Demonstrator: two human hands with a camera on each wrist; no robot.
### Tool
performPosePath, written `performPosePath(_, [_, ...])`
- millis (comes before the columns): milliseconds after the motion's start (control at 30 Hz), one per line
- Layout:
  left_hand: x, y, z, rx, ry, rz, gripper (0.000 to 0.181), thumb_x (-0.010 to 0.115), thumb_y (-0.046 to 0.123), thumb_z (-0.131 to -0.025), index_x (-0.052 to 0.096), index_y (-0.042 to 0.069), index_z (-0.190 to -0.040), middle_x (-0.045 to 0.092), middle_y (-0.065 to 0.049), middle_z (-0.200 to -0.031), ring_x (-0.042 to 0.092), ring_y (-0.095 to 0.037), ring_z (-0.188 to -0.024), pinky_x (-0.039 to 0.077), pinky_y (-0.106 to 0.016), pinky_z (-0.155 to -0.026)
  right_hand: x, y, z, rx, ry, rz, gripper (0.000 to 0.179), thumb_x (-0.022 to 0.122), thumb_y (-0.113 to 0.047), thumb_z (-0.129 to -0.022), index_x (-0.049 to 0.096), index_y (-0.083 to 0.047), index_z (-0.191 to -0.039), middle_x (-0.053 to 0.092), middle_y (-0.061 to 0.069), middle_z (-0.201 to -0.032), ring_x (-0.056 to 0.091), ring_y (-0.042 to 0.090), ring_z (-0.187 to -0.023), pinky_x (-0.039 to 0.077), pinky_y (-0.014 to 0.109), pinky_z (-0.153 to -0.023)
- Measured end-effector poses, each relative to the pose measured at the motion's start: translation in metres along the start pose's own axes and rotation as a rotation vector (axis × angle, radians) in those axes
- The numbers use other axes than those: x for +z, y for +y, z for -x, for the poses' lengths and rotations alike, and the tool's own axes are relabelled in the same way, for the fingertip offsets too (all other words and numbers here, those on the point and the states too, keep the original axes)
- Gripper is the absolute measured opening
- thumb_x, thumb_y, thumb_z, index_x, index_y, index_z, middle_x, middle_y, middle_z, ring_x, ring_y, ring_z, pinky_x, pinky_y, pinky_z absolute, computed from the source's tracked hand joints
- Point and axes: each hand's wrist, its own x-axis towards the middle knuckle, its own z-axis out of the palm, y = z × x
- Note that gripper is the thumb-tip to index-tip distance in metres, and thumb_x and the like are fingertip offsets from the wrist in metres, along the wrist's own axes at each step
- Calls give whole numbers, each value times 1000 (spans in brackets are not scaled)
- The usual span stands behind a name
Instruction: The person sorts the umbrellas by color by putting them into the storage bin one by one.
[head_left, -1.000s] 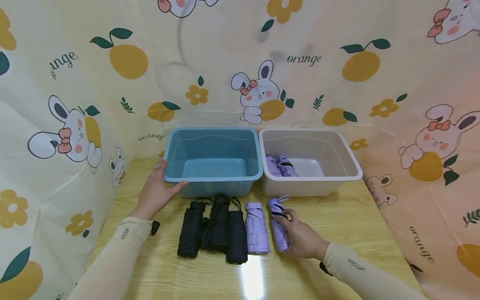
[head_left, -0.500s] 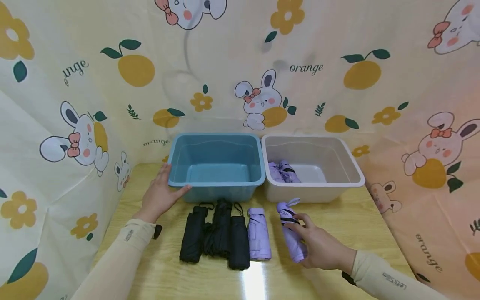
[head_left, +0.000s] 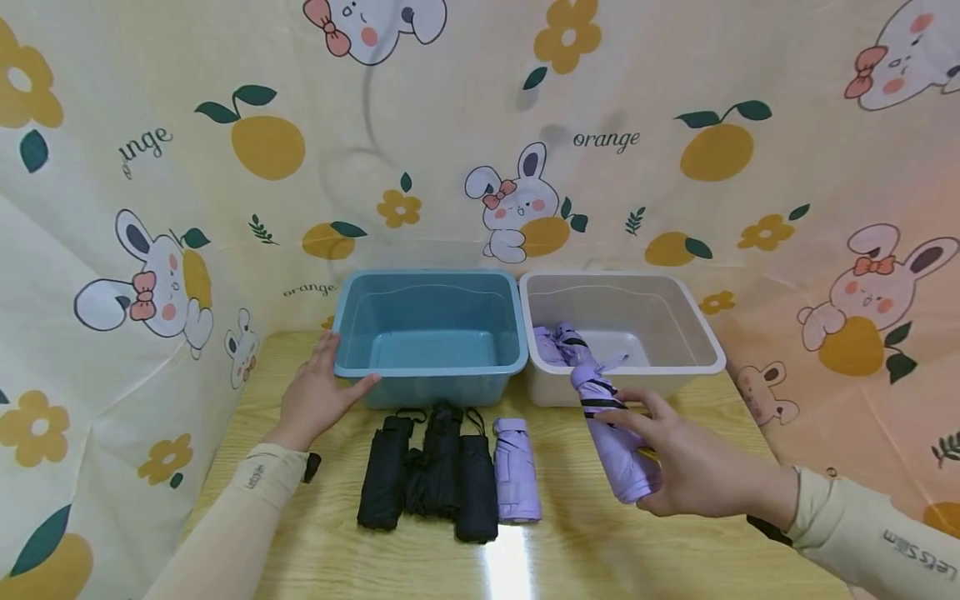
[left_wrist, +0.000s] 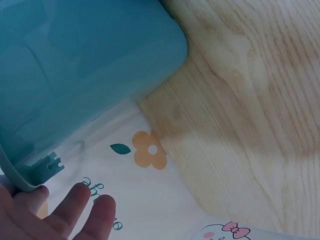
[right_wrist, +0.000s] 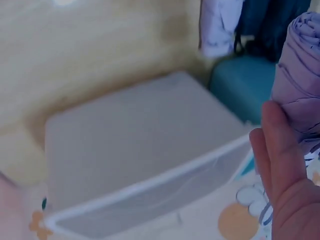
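One umbrella [head_left: 618, 462], in right hand [head_left: 693, 458], seemingly aloft

The held umbrella [head_left: 617, 458] is lilac with black bands; three folded umbrellas [head_left: 442, 467] are black. One bin [head_left: 431, 388] is teal, another bin [head_left: 551, 388] off-white. Yellow oranges [head_left: 267, 147] and white rabbits [head_left: 517, 202] pattern the cream backdrop [head_left: 465, 100].

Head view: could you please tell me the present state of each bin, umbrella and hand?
Blue bin, upright, open-topped, no contents visible
White bin, upright, open-topped, purple umbrellas inside
Three black umbrellas, folded, lying side by side
Lying purple umbrella, folded, beside the black row
Held purple umbrella, folded, tilted
Right hand, fingers gripping that umbrella
Left hand, touching the blue bin
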Motion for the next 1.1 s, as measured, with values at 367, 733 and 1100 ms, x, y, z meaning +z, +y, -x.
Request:
performPosePath(367, [2,2,0,-3,-6,60,112,58,73,-86,11,4,-160,5,-16,-165,24,-56,-139,33,-70,-99,-47,16,-5,30,13,112,101,93,-14,-58,46,-17,-148,30,18,-145,59,14,-92,52,28,-61])
performPosePath(733, [1,-4,-2,-5,-2,89,111,60,70,-87,8,6,-161,2,-14,-166,29,-51,-139,39,-66,-97,-82,36,-32,49,-10,81,99,94,-7,-60,46,-10,-147,26,19,-144,57,26,-98,54,25,-72])
performPosePath(1100, [4,-3,-3,-20,-13,125,109,63,66,-88,8,8,-161,-2,-9,-166,29,-47,-141,42,-63,-94,-99,62,-64,89,-51,70,91,95,-14,-64,49,-8,-143,26,17,-142,54,28,-100,54,28,-76])
